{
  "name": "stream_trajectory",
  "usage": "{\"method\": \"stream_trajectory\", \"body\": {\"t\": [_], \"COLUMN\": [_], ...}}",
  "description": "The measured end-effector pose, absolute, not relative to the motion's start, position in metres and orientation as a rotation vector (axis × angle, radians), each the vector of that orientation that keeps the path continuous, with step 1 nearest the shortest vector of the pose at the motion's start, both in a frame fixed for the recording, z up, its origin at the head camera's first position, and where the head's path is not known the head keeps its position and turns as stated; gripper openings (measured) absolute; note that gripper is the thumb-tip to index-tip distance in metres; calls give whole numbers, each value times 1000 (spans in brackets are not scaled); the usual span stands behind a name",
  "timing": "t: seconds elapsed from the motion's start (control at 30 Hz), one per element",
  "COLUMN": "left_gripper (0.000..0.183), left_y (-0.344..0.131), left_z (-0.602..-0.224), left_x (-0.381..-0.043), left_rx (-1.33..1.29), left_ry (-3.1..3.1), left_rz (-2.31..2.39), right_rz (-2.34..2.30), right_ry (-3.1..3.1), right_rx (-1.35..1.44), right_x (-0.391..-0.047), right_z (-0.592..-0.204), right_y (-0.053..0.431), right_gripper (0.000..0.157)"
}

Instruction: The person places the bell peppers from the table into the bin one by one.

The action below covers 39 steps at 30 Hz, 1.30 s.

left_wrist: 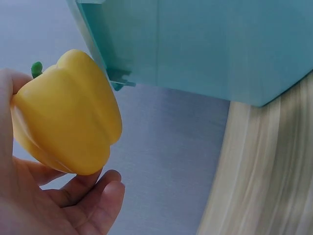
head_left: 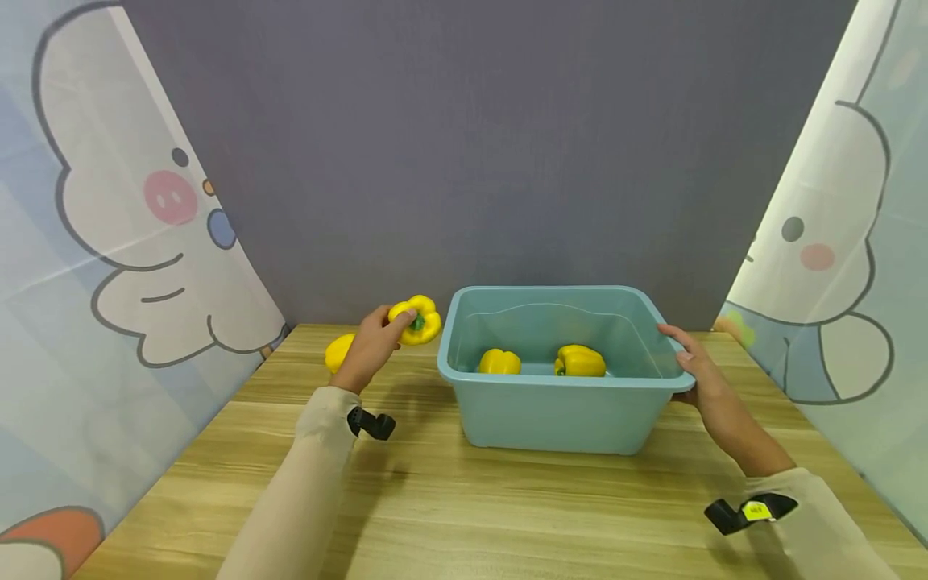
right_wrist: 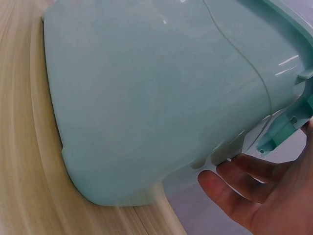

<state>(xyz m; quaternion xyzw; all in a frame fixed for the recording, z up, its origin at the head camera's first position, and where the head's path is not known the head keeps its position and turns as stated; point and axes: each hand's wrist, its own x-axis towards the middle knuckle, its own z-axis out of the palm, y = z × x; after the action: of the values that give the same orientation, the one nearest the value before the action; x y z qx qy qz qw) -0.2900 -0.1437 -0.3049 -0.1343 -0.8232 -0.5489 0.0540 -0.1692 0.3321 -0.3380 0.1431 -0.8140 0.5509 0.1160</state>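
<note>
A yellow bell pepper [head_left: 428, 329] with a green stem is held up in my left hand [head_left: 373, 345], thumb close by the stem. In the left wrist view the bell pepper [left_wrist: 73, 115] sits between thumb and fingers, beside the bin's wall. The pale blue-green plastic bin [head_left: 551, 415] stands upright on the table, two more yellow peppers inside: one pepper [head_left: 500, 362] at the left, another pepper [head_left: 582, 362] nearer the middle. My right hand [head_left: 706, 383] grips the bin's right rim; in the right wrist view its fingers [right_wrist: 230, 196] curl below the rim.
Another yellow pepper [head_left: 339, 352] lies on the wooden table [head_left: 449, 507], partly hidden behind my left hand and wrist. A dark grey panel [head_left: 493, 145] rises behind the table. Cartoon-printed curtains [head_left: 109, 322] hang at both sides.
</note>
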Motion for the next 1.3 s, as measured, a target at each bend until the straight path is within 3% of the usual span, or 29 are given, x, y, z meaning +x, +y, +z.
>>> {"method": "stream_trajectory", "body": {"t": [1.3], "left_gripper": [68], "left_y": [-115], "left_z": [-264], "left_x": [-289], "left_rx": [-531], "left_ry": [-2532], "left_rz": [-1547], "right_rz": [1629], "right_ry": [-2385], "right_rx": [392], "right_x": [-168], "right_z": [-339], "right_y": [331], "right_gripper": [53]}}
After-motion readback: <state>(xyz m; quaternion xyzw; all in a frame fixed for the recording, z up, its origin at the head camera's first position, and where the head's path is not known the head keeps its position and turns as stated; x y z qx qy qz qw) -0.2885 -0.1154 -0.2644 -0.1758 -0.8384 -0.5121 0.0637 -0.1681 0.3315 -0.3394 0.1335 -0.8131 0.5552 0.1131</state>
